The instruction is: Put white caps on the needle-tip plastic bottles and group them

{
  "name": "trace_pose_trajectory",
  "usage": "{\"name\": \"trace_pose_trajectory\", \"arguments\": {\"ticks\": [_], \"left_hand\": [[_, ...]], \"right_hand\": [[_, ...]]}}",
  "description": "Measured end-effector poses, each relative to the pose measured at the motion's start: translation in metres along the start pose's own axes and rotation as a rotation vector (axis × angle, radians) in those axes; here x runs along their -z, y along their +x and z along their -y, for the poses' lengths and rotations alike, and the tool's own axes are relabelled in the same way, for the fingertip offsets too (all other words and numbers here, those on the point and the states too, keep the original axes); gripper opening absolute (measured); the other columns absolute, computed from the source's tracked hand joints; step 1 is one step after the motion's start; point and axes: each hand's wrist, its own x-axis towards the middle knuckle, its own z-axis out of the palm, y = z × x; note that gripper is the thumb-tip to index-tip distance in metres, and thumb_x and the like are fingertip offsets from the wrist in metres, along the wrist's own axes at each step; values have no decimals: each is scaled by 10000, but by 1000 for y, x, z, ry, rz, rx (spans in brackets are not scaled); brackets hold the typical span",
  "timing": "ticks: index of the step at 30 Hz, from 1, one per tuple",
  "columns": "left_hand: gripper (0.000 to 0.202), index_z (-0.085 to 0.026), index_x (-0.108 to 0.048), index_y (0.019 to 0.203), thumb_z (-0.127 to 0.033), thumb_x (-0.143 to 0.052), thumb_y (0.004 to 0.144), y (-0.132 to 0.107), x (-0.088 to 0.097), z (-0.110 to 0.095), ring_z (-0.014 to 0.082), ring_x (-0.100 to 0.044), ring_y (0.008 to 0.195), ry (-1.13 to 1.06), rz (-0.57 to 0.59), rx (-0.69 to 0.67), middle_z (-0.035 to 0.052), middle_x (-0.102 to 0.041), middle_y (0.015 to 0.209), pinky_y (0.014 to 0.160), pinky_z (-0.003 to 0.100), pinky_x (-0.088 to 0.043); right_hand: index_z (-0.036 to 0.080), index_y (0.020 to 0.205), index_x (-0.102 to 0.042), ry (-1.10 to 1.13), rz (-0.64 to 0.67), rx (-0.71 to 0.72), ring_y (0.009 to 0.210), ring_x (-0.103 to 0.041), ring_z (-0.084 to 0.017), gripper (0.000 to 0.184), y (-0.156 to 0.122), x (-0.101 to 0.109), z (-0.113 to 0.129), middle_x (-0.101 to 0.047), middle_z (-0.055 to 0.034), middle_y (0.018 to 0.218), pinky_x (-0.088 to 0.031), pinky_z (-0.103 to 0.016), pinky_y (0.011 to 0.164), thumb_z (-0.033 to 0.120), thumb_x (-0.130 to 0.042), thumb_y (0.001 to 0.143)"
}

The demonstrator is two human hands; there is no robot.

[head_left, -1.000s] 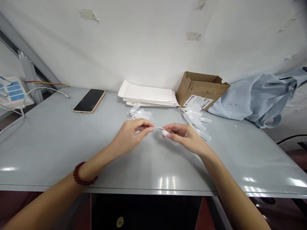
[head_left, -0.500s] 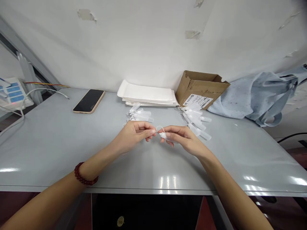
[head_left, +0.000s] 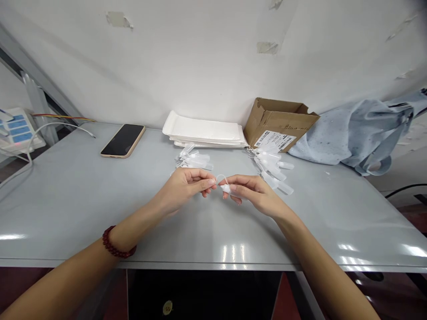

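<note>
Between the fingers of my right hand is a small white squeeze bottle, its pointed tip turned toward my left. A thin white strap arches from its neck over to my left fingertips. My left hand pinches the end of that strap close to the bottle's tip; a thin dark pin shows in the small gap between, and the fingers hide the rest. Behind my left hand lies a pile of similar translucent bottles. Another group of bottles lies beyond my right hand.
Along the wall stand a stack of white trays and an open cardboard box. A light blue cloth bag lies at the right. On the left are a phone and a white cable. The grey table's front edge runs below my wrists.
Almost nothing differs. The fingertips and the strap have shifted very slightly, and the gap at the bottle's tip looks about the same.
</note>
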Motion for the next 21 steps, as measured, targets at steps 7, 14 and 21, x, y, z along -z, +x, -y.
{"name": "trace_pose_trajectory", "arguments": {"ticks": [7,14,21], "left_hand": [[155,-158,-708,815,-306,-666,795,-1,0,-2,79,-546,623,-67,17,53,-6,-672,736,662,222,-474],[140,-155,-704,803,-289,-665,796,-1,-1,0,77,-539,618,-71,9,55,-11,-662,725,650,214,-453],[126,-151,-705,776,-272,-672,780,0,-2,1,81,-528,603,-41,-58,26,-3,-671,723,632,219,-441]], "right_hand": [[173,1053,-662,28,5,-6,577,-447,-92,260,0,0,-2,-671,-37,798,-390,-284,625,315,-513,894],[184,1063,-663,19,4,-6,586,-443,-94,264,1,0,-3,-669,-34,808,-382,-287,631,326,-507,903],[168,1216,-576,63,-16,-7,590,-440,-94,357,2,-5,-5,-643,-31,797,-375,-274,608,325,-516,901]]}}
